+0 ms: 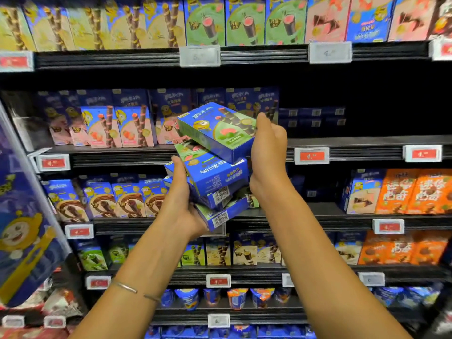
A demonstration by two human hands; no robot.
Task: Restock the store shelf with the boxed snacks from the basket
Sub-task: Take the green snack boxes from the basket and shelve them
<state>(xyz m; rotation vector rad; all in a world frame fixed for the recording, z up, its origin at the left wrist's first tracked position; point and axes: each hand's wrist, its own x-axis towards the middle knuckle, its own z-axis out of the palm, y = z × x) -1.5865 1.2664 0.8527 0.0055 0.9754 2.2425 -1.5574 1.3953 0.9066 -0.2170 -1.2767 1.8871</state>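
The shelves [354, 148] hold boxed snacks standing upright in rows. On the top level, yellow boxes [97, 23] sit at eleven o'clock, green boxes [244, 23] at twelve and pink-fronted ones [327, 20] at one. On the level below, pink boxes [117, 128] fill the nine o'clock side, while at three o'clock only a few flat blue boxes [313, 117] lie far back in the dark. The next level down has brown-printed boxes [117, 199] at nine o'clock and orange boxes [415, 192] at three. Cups [188, 298] line a lower level at six o'clock.

The person holds a stack of blue-and-green boxes [212, 182] in mid-air in front of the second and third levels, lying flat and fanned rather than squared up (barcoded side faces show toward five o'clock). The left hand [181, 199] is clamped on the stack, palm under the lower boxes and thumb up its nine o'clock side. The right hand [267, 145] grips the top box [217, 130] at its three o'clock end, thumb on top. That box lies printed face up, long axis running from about ten o'clock to four, its logo end toward ten. A thin bracelet [127, 287] circles the left wrist.
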